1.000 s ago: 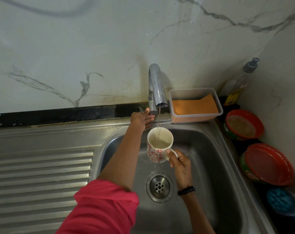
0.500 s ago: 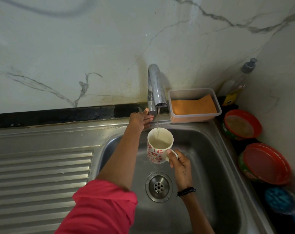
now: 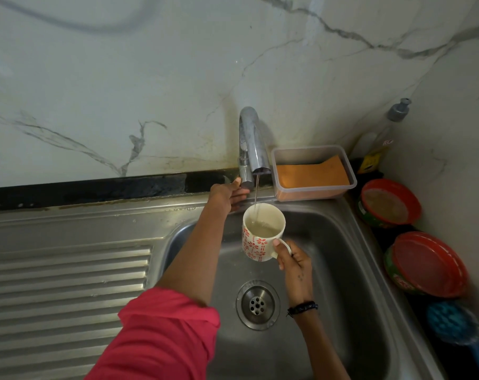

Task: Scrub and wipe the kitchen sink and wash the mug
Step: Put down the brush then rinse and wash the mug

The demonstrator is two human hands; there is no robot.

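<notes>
1. Progress: the white ceramic mug with a red flower pattern (image 3: 262,233) is held upright under the chrome tap (image 3: 253,145), over the far middle of the stainless-steel sink basin (image 3: 350,270). A thin stream of water (image 3: 256,189) falls into it, and it stands roughly half full of cloudy water. This reads as the rinsing stage of the mug wash.
2. Remaining work: judging by the dry-looking basin and the blue scrubbing brush (image 3: 452,325) lying unused at the near right edge of the desk, scrubbing and wiping the sink appear still to come.
3. Right hand (image 3: 294,260): its grip is closed round the mug's handle, thumb on top, wrist bent slightly upward over the round metal drain (image 3: 257,304).
4. Left hand (image 3: 228,194): the arm, in a pink sleeve (image 3: 164,333), reaches to the back rim of the sink; the fingers curl about the tap's base, apparently on its valve.
</notes>
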